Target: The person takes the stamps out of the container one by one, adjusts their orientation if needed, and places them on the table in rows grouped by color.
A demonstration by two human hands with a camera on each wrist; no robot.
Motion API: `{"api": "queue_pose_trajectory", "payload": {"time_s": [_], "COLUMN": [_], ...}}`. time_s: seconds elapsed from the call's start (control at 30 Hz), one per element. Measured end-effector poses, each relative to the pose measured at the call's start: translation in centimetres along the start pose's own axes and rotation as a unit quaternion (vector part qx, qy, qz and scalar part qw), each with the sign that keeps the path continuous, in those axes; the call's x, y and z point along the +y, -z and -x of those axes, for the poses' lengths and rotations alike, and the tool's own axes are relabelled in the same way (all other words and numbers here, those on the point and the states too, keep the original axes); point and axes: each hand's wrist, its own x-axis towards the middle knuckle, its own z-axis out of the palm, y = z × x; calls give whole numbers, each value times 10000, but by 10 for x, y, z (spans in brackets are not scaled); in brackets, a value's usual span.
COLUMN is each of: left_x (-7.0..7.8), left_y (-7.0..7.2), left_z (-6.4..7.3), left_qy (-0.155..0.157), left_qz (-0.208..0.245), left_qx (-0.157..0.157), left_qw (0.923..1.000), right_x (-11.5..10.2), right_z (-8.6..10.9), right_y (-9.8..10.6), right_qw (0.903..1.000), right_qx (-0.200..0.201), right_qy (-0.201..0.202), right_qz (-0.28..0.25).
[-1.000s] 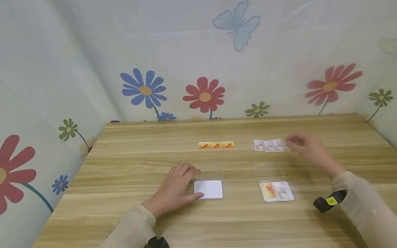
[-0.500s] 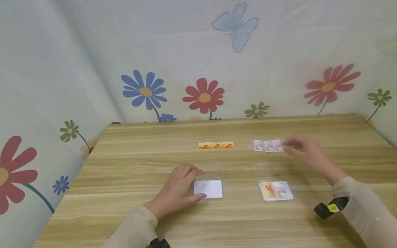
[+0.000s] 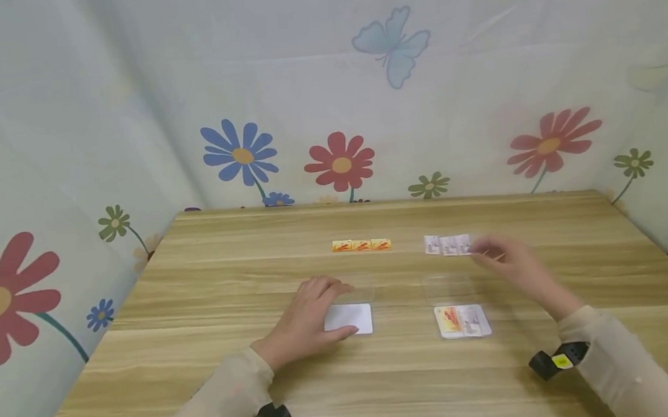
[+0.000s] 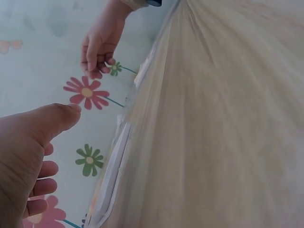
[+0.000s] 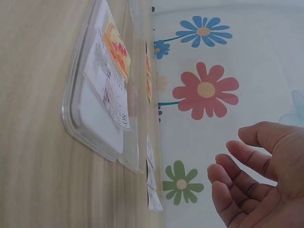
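My left hand [image 3: 303, 322] hovers with parted fingers at the left side of an open clear plastic case, partly covering the white card [image 3: 353, 317] inside. In the left wrist view, that hand's thumb [image 4: 61, 118] stands apart from the case. My right hand [image 3: 517, 268], its fingers loosely bent and holding nothing, is at the right end of a row of pale purple postage stamps [image 3: 449, 245]. Whether it touches the last stamp I cannot tell. A second open clear case [image 5: 71, 102] holds a white card with an orange stamp [image 5: 116, 45] and a pale stamp [image 5: 111, 92] side by side.
Three orange-yellow stamps [image 3: 362, 245] lie in a row farther back on the wooden table [image 3: 388, 391]. Each case's transparent lid [image 3: 447, 289] lies folded back behind it. A flower-printed curtain [image 3: 273, 73] hangs behind the table and along its sides.
My right hand has moved slightly left, to the end of the pale stamp row. My left hand has shifted a little right, over the white card. The stamps stay in place.
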Motion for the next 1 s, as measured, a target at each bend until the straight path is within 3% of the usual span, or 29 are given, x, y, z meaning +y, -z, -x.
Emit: {"api": "queue_pose_trajectory", "payload": {"time_s": [0.77, 1.0], "left_x": [29, 39], "left_y": [-19, -25], "left_z": [-22, -25], "left_qy": [-279, -205], "left_qz": [244, 455], "left_qx": [15, -87], "left_qw": [9993, 9987], "right_x": [-8, -10], "right_z": [17, 24], "right_y": [-6, -8], "right_qw": [9995, 9987], "right_qx": [-191, -317], "right_qy": [141, 174], "right_qz": [-212, -363]}}
